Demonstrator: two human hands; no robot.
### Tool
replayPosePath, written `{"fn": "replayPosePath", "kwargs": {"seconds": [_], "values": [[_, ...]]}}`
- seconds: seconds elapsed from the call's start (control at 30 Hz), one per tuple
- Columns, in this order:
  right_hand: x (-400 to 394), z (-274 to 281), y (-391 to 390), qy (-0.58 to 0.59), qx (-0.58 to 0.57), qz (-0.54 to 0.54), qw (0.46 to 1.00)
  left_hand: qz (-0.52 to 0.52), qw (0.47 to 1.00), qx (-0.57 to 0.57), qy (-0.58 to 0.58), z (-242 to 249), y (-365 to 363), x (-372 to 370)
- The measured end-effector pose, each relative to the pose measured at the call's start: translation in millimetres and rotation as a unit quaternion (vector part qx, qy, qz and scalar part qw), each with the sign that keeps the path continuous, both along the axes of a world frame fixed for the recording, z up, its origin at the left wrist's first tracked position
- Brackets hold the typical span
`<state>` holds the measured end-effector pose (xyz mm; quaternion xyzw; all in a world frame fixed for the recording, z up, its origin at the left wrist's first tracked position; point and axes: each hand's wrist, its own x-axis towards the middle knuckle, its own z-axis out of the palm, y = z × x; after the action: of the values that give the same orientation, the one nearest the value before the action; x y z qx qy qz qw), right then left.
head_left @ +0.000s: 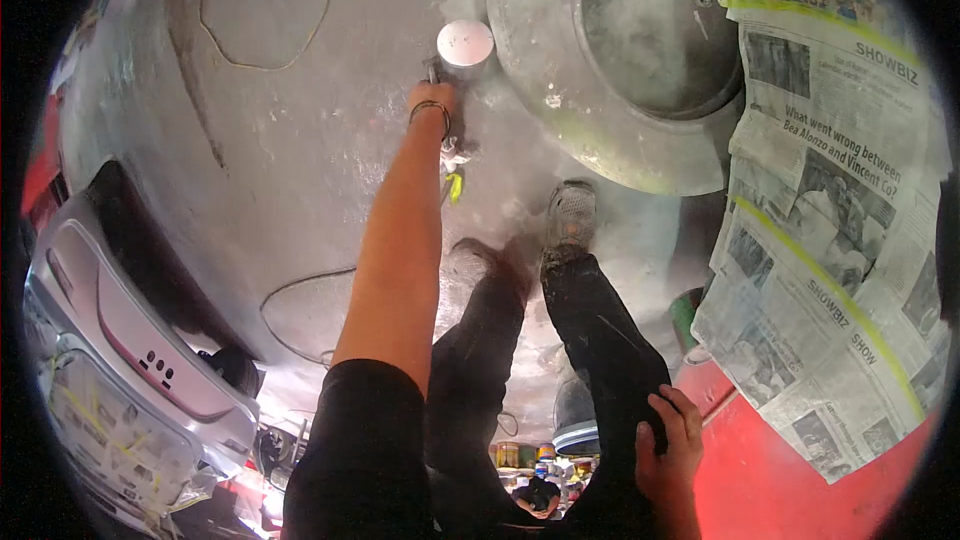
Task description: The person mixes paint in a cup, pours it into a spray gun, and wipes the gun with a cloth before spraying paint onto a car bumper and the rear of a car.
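Observation:
My left arm reaches forward over the floor, and my left hand (432,98) is closed around the handle of what looks like a spray gun. Its round white cup top (465,43) shows just beyond my fingers; the rest is mostly hidden beneath the cup and hand. Low on the right, my right hand (672,445) hangs beside my right thigh, holding nothing, its fingers loosely bent and apart. Crumpled white scraps (453,152) and a bit of yellow tape (455,188) lie on the floor near my left forearm.
A large round grey piece with a raised rim (545,70) lies ahead right. Newspaper sheets (800,230) with yellow tape cover part of a red panel (745,460). At left stands a silver car part (130,310). A thin hose (290,290) and a yellowish cord (325,0) cross the floor.

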<state>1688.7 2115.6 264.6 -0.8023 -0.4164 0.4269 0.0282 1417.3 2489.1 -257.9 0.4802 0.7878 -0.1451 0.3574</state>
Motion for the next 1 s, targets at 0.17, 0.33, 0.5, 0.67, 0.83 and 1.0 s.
{"fn": "replayPosePath", "kwargs": {"seconds": [0.17, 0.33, 0.5, 0.67, 0.83, 1.0], "values": [[1, 6, 11, 0.114, -0.007, -0.004, 0.993, 0.064, 0.995, -0.045, -0.070, 13, -3, -5], [-26, 47, 55, 0.776, -0.175, -0.190, 0.575, 0.079, 0.977, -0.098, -0.173, 37, 0, -12], [-64, 36, 29, 0.711, 0.001, -0.180, 0.680, 0.151, 0.955, -0.044, -0.253, 61, -16, -2], [-121, 90, 85, 0.631, 0.076, -0.548, 0.543, 0.163, 0.940, -0.029, -0.300, 60, -71, -38], [-128, 175, 150, 0.770, -0.003, -0.395, 0.502, -0.028, 0.972, -0.106, -0.207, 149, -191, -102], [-121, 267, 158, 0.795, -0.096, -0.181, 0.571, -0.089, 0.938, -0.292, -0.161, 343, -400, -195]]}}
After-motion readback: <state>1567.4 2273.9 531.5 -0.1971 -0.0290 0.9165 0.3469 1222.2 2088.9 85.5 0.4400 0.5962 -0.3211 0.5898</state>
